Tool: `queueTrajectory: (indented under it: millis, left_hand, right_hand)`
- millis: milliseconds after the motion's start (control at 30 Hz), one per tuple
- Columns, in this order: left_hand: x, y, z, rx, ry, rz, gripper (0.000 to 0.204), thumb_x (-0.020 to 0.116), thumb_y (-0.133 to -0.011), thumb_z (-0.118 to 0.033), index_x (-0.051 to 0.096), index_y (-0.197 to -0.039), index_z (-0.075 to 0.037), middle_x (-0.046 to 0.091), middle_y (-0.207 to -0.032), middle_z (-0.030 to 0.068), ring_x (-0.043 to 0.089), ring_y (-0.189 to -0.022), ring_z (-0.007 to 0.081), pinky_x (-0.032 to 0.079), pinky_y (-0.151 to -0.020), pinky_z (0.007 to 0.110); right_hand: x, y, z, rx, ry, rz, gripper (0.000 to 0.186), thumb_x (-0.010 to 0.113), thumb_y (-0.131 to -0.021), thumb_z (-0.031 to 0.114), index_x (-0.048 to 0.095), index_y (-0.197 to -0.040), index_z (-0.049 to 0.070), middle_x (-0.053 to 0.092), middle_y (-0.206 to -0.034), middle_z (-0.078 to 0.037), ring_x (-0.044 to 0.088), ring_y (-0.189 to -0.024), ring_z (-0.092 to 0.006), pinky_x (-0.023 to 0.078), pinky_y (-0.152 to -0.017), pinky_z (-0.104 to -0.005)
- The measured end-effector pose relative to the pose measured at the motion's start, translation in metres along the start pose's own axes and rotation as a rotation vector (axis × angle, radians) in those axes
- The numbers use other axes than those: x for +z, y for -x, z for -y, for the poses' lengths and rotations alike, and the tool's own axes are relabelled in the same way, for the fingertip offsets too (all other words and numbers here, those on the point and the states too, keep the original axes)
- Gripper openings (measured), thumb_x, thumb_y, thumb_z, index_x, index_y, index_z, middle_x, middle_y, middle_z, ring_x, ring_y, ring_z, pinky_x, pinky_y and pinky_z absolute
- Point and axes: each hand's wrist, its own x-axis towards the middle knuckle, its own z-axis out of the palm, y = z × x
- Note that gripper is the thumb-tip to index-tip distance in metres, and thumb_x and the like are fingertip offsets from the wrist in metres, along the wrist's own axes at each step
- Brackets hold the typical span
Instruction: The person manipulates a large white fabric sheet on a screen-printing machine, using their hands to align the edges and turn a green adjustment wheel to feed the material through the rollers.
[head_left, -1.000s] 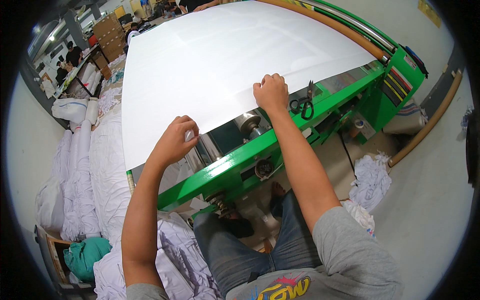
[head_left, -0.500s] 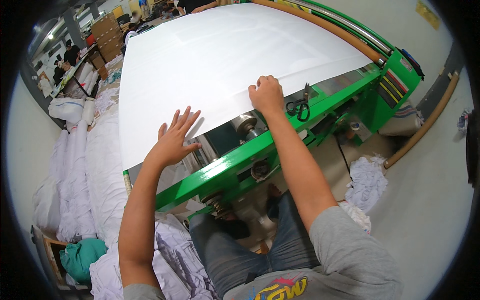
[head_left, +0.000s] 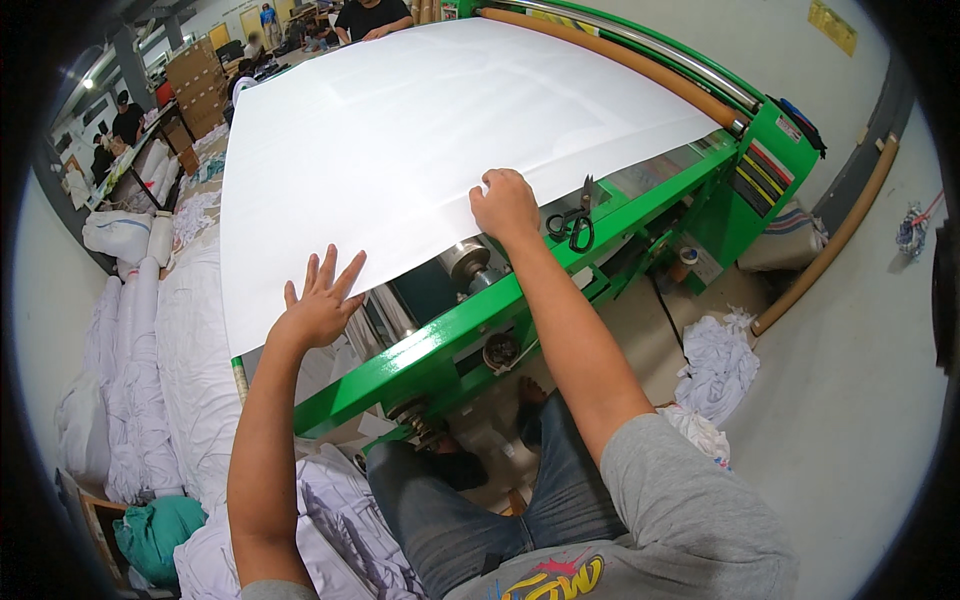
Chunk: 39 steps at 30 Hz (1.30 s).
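Note:
A broad white sheet (head_left: 400, 130) of paper or fabric lies spread over the green-framed roller machine (head_left: 420, 345). My left hand (head_left: 320, 305) rests near the sheet's front edge on the left, palm down with its fingers spread. At the middle of that edge my right hand (head_left: 508, 208) is closed, fingers curled against the thumb on the sheet; the fingertips are partly hidden. Just to the right of this hand, black-handled scissors (head_left: 572, 225) lie on the green frame with blades pointing away. Metal rollers (head_left: 392, 312) show below the sheet's edge.
A brown cardboard tube (head_left: 620, 62) runs along the machine's far right side. Long white rolls (head_left: 190, 350) lie on the left, beside a green bundle (head_left: 160, 540). White cloth scraps (head_left: 718, 368) heap on the right floor. A person (head_left: 372, 18) stands beyond the sheet.
The whole view has shifted slightly. My left hand has slid a little toward me along the sheet, while my right hand keeps its place at the edge. The scissors have not moved.

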Motion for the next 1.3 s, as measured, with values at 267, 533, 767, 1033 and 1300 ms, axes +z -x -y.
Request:
queueTrajectory:
  millis: [267,533,767,1033,1300]
  left_hand:
    - [0.003,-0.003,0.004,0.073,0.081,0.043,0.073,0.021,-0.114,-0.077,0.016,-0.180,-0.049,0.001,-0.191,0.0131,-0.001,-0.176,0.0380,0.008,-0.135,0.075]
    - [0.008,-0.006,0.008,0.097,0.062,0.072,0.090,0.026,-0.103,-0.093,0.016,-0.180,-0.049,0.002,-0.191,0.0144,-0.001,-0.176,0.0367,0.009,-0.136,0.073]
    - [0.007,-0.006,0.007,0.108,0.054,0.083,0.092,0.033,-0.101,-0.094,0.015,-0.180,-0.050,0.002,-0.191,0.0145,-0.001,-0.176,0.0368,0.009,-0.136,0.073]
    - [0.008,-0.007,0.011,0.139,0.044,0.105,0.106,0.052,-0.094,-0.095,0.012,-0.180,-0.049,-0.001,-0.191,0.0153,-0.001,-0.176,0.0379,0.011,-0.136,0.072]
    - [0.008,-0.007,0.013,0.167,0.024,0.107,0.107,0.063,-0.096,-0.086,0.011,-0.181,-0.047,0.000,-0.191,0.0168,0.001,-0.176,0.0390,0.014,-0.137,0.070]
  right_hand:
    - [-0.006,0.003,0.004,0.040,-0.029,0.020,0.037,0.066,-0.100,0.030,0.076,-0.116,-0.002,0.074,-0.124,-0.021,0.064,-0.129,-0.0369,0.054,-0.114,-0.0513]
    - [-0.004,0.002,0.002,0.020,-0.023,0.019,0.037,0.066,-0.099,0.029,0.076,-0.114,-0.004,0.074,-0.125,-0.022,0.064,-0.129,-0.0378,0.053,-0.115,-0.0513]
    - [0.000,-0.001,-0.002,0.024,-0.004,0.016,0.039,0.066,-0.099,0.029,0.075,-0.116,-0.004,0.074,-0.126,-0.022,0.064,-0.131,-0.0377,0.052,-0.117,-0.0507]
    - [-0.004,0.000,0.002,0.042,0.013,0.017,0.039,0.066,-0.099,0.029,0.075,-0.115,-0.004,0.074,-0.127,-0.022,0.064,-0.132,-0.0382,0.052,-0.117,-0.0510]
    - [-0.005,-0.001,0.002,0.052,0.017,0.044,0.039,0.066,-0.099,0.029,0.074,-0.116,-0.005,0.073,-0.128,-0.023,0.064,-0.132,-0.0387,0.052,-0.117,-0.0518]
